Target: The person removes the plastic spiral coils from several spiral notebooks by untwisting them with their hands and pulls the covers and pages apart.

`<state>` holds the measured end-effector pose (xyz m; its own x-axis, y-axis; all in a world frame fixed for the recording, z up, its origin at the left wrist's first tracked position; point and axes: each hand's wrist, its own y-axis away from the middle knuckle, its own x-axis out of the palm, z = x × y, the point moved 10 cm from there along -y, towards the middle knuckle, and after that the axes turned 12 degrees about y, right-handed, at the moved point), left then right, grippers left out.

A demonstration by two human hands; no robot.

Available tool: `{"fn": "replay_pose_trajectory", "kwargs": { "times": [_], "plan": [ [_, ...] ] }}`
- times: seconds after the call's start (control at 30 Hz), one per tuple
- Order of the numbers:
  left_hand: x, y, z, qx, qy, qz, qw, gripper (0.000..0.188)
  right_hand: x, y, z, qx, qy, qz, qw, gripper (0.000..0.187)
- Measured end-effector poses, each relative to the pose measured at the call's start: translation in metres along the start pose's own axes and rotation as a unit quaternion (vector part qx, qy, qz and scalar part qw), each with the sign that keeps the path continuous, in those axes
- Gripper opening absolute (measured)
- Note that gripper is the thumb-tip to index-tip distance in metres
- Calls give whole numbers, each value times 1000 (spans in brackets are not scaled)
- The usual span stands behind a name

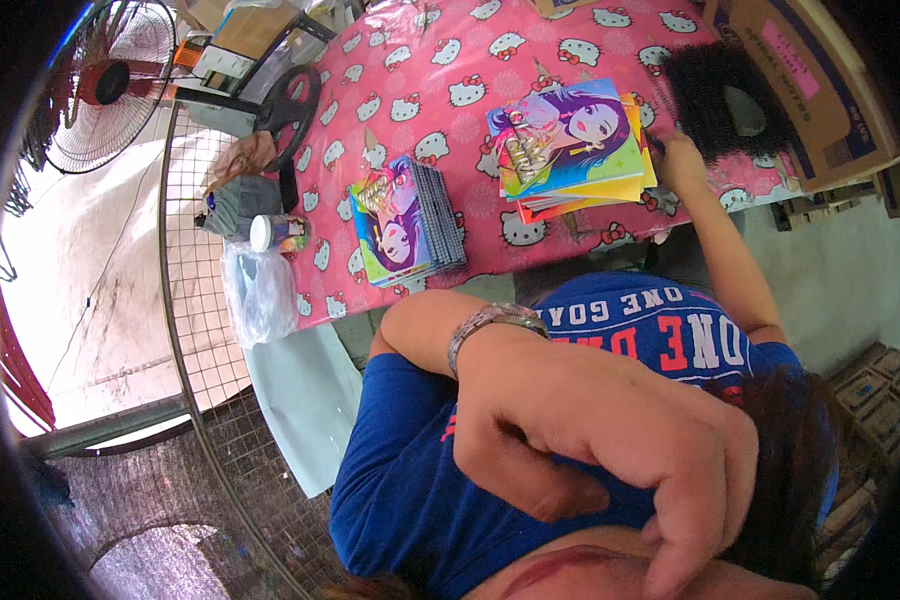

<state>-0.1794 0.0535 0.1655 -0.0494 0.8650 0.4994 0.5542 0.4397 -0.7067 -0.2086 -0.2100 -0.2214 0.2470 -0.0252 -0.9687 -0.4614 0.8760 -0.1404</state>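
Pink tblcloth (375, 75) w/ wht cat print, purp./grn. notebk covers (540, 150), blue shirt (395, 460) w/ red & wht lettering.

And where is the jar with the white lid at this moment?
In the head view, the jar is at the left edge of the pink tablecloth, just above the plastic bag; the left booklet stack is to its right.

A counter (475, 132) with a pink, cartoon-printed cover fills the upper middle of the frame. At upper left is a round caged fan (112, 84); below it a pale surface (90, 270) glows in bright light. Wire mesh (194, 260) runs down the left side. A cardboard box (855, 130) stands at upper right, with wooden slats (878, 385) at lower right.
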Motion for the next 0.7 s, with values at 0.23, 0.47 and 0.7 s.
{"fn": "replay_pose_trajectory", "kwargs": {
  "times": [0.23,0.47,0.7],
  "plan": [
    [-3,-1,-5,67,-18,-8,998,28,-7,3,3,-2,6,-5,1000,32],
    [11,-1,-44,95,-519,-179,830,14,-9,2,5,-4,-22,-8,1000,27],
    [38,-16,-53,-15,-822,-283,494,4,5,0,-1,-8,33,10,999,28]
  ]
}}
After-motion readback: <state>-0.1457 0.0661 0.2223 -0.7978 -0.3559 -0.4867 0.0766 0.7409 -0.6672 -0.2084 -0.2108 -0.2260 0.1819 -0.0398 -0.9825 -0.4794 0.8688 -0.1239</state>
